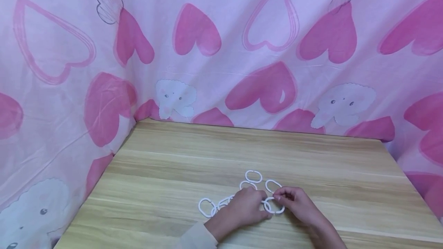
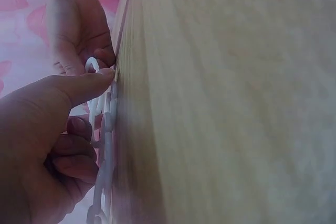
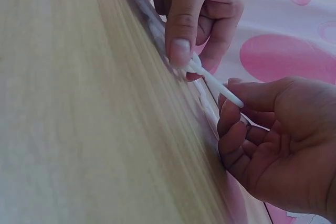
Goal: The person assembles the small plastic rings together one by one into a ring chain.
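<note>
Several white oval plastic rings (image 1: 253, 176) lie on a wooden table (image 1: 173, 164), some linked in a short chain (image 1: 207, 207). My left hand (image 1: 265, 211) and right hand (image 1: 277, 196) meet over one ring (image 1: 274, 206) at the chain's right end. In the left wrist view the left hand (image 2: 100, 77) pinches the chain (image 2: 105, 145) with thumb and curled fingers, and the right hand (image 2: 79, 19) is just beyond. In the right wrist view the right hand (image 3: 231, 114) holds one end of a white ring (image 3: 215, 85) at its fingertips, and the left hand (image 3: 184, 56) pinches the other end.
A pink cloth with hearts and white cartoon animals (image 1: 221, 49) hangs as a wall behind and on both sides of the table. Two loose rings (image 1: 273, 185) lie just beyond the hands. Bare wood stretches to the left, right and back.
</note>
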The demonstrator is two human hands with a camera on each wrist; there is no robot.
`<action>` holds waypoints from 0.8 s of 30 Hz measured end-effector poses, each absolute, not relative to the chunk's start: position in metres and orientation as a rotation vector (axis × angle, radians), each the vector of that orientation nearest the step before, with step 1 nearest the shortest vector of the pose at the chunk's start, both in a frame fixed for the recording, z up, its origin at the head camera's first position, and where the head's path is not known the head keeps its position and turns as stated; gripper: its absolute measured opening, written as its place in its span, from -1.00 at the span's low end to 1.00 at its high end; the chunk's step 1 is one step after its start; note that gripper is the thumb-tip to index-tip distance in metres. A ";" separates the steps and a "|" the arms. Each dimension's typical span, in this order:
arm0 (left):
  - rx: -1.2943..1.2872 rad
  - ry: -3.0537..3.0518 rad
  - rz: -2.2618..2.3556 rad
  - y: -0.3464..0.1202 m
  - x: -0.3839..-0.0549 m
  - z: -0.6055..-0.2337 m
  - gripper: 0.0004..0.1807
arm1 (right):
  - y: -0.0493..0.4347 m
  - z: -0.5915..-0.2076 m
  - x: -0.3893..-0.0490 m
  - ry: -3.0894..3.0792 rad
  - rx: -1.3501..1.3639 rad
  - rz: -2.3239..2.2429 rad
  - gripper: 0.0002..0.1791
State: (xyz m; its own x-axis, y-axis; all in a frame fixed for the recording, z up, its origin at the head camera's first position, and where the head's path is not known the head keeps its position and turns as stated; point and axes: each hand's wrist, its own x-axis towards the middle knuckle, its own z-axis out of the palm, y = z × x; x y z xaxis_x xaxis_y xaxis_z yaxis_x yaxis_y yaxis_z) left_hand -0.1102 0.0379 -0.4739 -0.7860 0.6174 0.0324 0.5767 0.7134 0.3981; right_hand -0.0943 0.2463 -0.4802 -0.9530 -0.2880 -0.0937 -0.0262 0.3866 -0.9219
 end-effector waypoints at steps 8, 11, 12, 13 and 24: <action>0.971 2.832 0.581 0.036 -0.107 -0.474 -0.68 | 0.244 -0.477 -0.094 2.382 -0.241 -1.602 -0.74; 0.976 2.829 0.580 0.035 -0.107 -0.475 -0.64 | 0.244 -0.478 -0.094 2.383 -0.245 -1.602 -0.75; 0.978 2.828 0.581 0.034 -0.107 -0.475 -0.64 | 0.243 -0.478 -0.094 2.379 -0.243 -1.601 -0.75; 0.979 2.829 0.581 0.034 -0.107 -0.475 -0.63 | 0.243 -0.478 -0.094 2.377 -0.241 -1.599 -0.75; 1.010 2.826 0.579 0.033 -0.108 -0.478 -0.67 | 0.244 -0.471 -0.096 2.381 -0.201 -1.555 -0.75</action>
State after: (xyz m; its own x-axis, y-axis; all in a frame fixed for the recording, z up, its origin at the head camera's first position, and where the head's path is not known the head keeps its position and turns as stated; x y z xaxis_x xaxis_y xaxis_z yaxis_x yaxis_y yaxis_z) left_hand -0.1083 0.0330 -0.4775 -0.7785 0.6259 0.0467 0.5938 0.7104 0.3779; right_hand -0.0956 0.2440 -0.4715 -0.9484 -0.2714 -0.1641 0.0410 0.4081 -0.9120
